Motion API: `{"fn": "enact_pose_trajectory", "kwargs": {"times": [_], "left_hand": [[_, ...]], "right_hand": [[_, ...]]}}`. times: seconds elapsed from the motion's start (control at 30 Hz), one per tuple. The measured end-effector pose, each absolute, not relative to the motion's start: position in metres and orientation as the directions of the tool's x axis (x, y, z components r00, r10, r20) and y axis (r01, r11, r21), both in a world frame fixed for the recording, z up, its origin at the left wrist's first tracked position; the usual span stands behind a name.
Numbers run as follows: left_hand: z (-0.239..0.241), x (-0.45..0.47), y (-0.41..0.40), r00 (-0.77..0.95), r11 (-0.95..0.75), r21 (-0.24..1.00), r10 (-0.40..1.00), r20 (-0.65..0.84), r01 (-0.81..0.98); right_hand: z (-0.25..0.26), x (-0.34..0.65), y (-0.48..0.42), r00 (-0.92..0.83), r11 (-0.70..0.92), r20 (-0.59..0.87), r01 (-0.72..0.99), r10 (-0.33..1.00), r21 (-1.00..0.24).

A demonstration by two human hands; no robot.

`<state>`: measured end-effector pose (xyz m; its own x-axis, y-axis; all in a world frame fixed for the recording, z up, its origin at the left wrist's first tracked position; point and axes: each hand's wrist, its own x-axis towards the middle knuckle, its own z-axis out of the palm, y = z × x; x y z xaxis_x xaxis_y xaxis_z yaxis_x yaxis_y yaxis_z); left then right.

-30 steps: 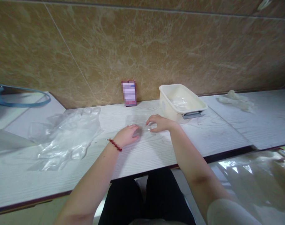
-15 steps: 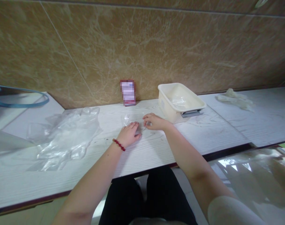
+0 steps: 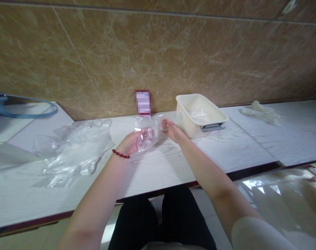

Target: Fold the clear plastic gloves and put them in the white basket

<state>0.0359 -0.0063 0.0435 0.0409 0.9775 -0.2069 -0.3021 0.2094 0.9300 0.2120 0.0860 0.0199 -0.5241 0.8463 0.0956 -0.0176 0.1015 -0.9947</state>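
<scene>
A small clear plastic bag [image 3: 147, 132] is raised a little above the white table [image 3: 173, 163], held between both hands. My left hand [image 3: 131, 142], with a red bead bracelet at the wrist, grips its lower left part with the palm turned up. My right hand [image 3: 170, 130] pinches the bag's right edge. The bag looks crumpled and see-through.
A heap of clear plastic bags [image 3: 74, 152] lies to the left. A cream plastic tub [image 3: 199, 114] stands at the right by the brown wall, next to a small blurred card [image 3: 143, 102]. A crumpled whitish glove or bag [image 3: 262, 111] lies far right. A blue strap [image 3: 22, 111] lies far left.
The bag lay flat on the table under both hands; now both hands have lifted it, and the left hand has turned palm up.
</scene>
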Motion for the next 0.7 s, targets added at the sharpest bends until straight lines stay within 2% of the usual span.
{"fn": "enact_pose_trajectory", "kwargs": {"times": [0.07,0.17,0.3,0.53,0.7], "left_hand": [[0.047,0.032,-0.007,0.107,0.294,0.842,0.955,-0.276,-0.453],[0.044,0.029,-0.005,0.171,0.408,0.766,0.911,-0.375,-0.496],[0.037,0.029,-0.001,0.2,0.465,0.745,0.884,-0.423,-0.478],[0.036,0.026,0.0,0.22,0.336,0.824,0.94,-0.261,-0.456],[0.032,0.022,0.003,0.141,0.346,0.81,0.938,-0.318,-0.474]], "right_hand": [[0.021,0.21,0.083,-0.648,-0.127,-0.075,-0.034,0.758,-0.991],[0.021,0.208,0.077,-0.745,-0.251,-0.143,-0.035,0.651,-0.967],[0.014,0.206,0.076,-0.746,-0.269,-0.201,0.03,0.635,-0.963],[0.016,0.206,0.08,-0.66,-0.266,-0.246,0.071,0.71,-0.961],[0.019,0.206,0.079,-0.658,-0.309,-0.261,0.046,0.706,-0.95]]}}
